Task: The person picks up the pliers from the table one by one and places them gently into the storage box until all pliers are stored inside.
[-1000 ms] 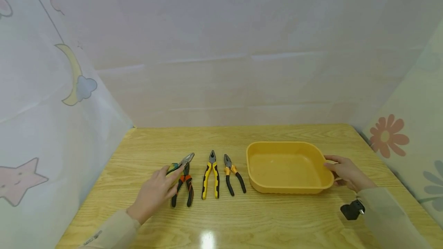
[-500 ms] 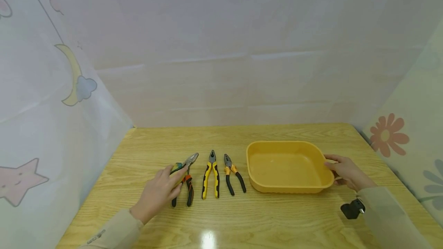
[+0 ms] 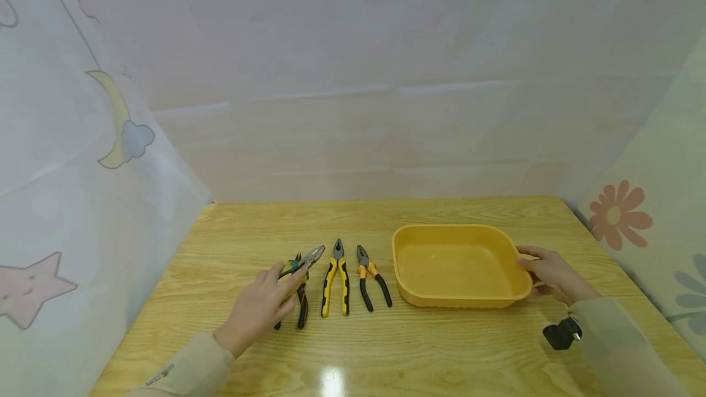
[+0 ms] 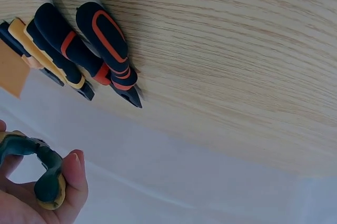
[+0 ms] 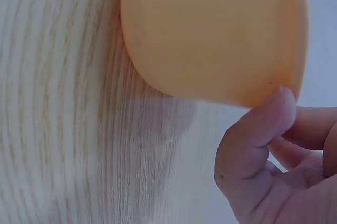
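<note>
My left hand (image 3: 256,308) holds pliers with green and yellow handles (image 4: 48,176), lifted above the table; their silver jaws point to the far right in the head view. Below them lie red-and-black-handled pliers (image 3: 303,310), partly hidden by this hand. To the right come yellow-and-black pliers (image 3: 344,283), then pliers with orange and black handles (image 3: 382,287). A yellow plastic basin (image 3: 462,297) stands right of the row, with nothing inside. At its right end my right hand (image 3: 557,274) grips the rim, thumb against the wall in the right wrist view.
The wood-grain table (image 3: 419,354) carries everything. A pale sheet (image 3: 353,139) rises behind it, and printed sheets stand along the left and right sides. A small black device (image 3: 561,333) sits at the right sleeve.
My left hand has moved a little to the right with the green-and-yellow pliers, passing over the red-and-black pair. The right hand and the basin have stayed in place.
</note>
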### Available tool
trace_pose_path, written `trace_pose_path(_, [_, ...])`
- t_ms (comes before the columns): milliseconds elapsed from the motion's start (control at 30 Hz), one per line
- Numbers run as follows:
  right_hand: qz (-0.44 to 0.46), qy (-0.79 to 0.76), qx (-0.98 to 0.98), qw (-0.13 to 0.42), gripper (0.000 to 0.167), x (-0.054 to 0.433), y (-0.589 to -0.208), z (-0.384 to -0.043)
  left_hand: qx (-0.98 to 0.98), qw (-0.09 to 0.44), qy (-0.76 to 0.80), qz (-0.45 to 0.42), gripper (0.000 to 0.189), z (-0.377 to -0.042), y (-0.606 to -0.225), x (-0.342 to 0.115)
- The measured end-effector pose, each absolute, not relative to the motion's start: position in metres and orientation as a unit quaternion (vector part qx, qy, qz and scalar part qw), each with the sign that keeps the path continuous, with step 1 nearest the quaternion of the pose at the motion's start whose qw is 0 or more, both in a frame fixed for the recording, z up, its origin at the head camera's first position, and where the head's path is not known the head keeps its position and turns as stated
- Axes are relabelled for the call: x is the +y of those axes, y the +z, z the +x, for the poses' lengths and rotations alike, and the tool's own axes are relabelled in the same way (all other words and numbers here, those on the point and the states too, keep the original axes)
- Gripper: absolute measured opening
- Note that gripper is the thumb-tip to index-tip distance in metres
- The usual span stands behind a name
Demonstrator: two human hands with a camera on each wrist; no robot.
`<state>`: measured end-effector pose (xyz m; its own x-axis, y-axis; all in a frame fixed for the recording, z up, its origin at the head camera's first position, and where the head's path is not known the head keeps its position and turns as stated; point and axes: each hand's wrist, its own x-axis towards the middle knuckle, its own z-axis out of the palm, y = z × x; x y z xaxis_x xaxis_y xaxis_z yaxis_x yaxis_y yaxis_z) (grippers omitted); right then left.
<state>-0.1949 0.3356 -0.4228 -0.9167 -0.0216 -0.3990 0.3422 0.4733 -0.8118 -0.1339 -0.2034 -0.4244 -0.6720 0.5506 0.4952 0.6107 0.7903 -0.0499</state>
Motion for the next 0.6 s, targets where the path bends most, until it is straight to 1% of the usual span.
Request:
trace_pose_path(67, [0.095, -0.505, 0.839, 0.180, 0.058, 0.3352, -0.4229, -0.1948, -0.914, 0.249, -0.059, -0.315, 0.040, -0.1331, -0.4232, -0.2014])
trace_pose_path(133, [0.095, -0.504, 0.840, 0.180, 0.058, 0.3347, -0.4225, -0.1946, -0.917, 0.244, -0.058, -0.310, 0.053, -0.1323, -0.4216, -0.1994])
trace_pose_path(167, [0.096, -0.503, 0.840, 0.180, 0.058, 0.3346, -0.4221, -0.1945, -0.919, 0.241, -0.056, -0.307, 0.054, -0.1319, -0.4210, -0.1987])
trace_pose_path(267, [0.097, -0.502, 0.840, 0.182, 0.058, 0.3341, -0.4213, -0.1942, -0.922, 0.235, -0.054, -0.303, 0.053, -0.1306, -0.4190, -0.1971])
trace_pose_path(400, [0.096, -0.503, 0.839, 0.183, 0.058, 0.3340, -0.4212, -0.1938, -0.917, 0.246, -0.052, -0.310, 0.053, -0.1308, -0.4189, -0.1971])
trace_pose_path(433, [0.096, -0.504, 0.839, 0.183, 0.058, 0.3342, -0.4212, -0.1938, -0.915, 0.249, -0.050, -0.313, 0.051, -0.1310, -0.4190, -0.1971])
trace_pose_path(500, [0.095, -0.504, 0.839, 0.183, 0.058, 0.3347, -0.4216, -0.1938, -0.912, 0.255, -0.047, -0.319, 0.040, -0.1316, -0.4196, -0.1970])
trace_pose_path(533, [0.095, -0.505, 0.838, 0.182, 0.058, 0.3347, -0.4220, -0.1940, -0.910, 0.257, -0.047, -0.321, 0.037, -0.1319, -0.4200, -0.1967])
trace_pose_path(567, [0.094, -0.505, 0.838, 0.182, 0.058, 0.3348, -0.4225, -0.1941, -0.909, 0.259, -0.049, -0.322, 0.039, -0.1321, -0.4207, -0.1965])
trace_pose_path(600, [0.094, -0.505, 0.838, 0.182, 0.058, 0.3347, -0.4230, -0.1941, -0.908, 0.262, -0.049, -0.323, 0.045, -0.1323, -0.4213, -0.1962])
